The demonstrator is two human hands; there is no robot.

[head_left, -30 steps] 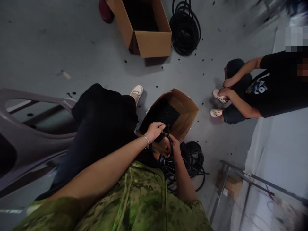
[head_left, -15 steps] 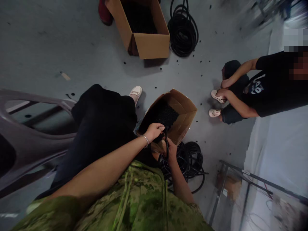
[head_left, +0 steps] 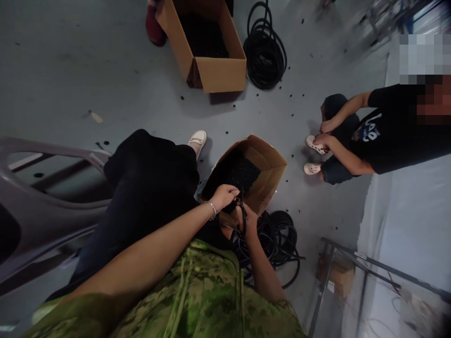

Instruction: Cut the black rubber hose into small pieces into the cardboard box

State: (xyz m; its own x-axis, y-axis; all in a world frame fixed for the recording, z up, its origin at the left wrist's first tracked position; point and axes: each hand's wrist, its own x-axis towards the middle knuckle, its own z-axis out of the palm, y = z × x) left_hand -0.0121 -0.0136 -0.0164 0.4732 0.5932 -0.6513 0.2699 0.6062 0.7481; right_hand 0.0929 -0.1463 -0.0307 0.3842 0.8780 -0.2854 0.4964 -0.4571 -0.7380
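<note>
head view: the right hand [head_left: 251, 219] is wrapped round a slim black thing [head_left: 243, 215], too dark to tell what exactly. its long axis points away from the wearer, far end just beside the left hand [head_left: 222, 197], over the near end of the open carton [head_left: 273, 166] with black bits [head_left: 244, 171] in it. left grip looks pressed together at the fingertips, can't tell if anything's pinched there. right hand's clearly the nearer one.

On my feed I see the grey floor [head_left: 116, 84] carrying a near cardboard box [head_left: 273, 162], a tangle of black loops [head_left: 286, 234] beside it, a far cardboard box [head_left: 221, 75] with a black coil [head_left: 266, 61] alongside, scattered black bits [head_left: 182, 98] and a pale scrap [head_left: 96, 117].
</note>
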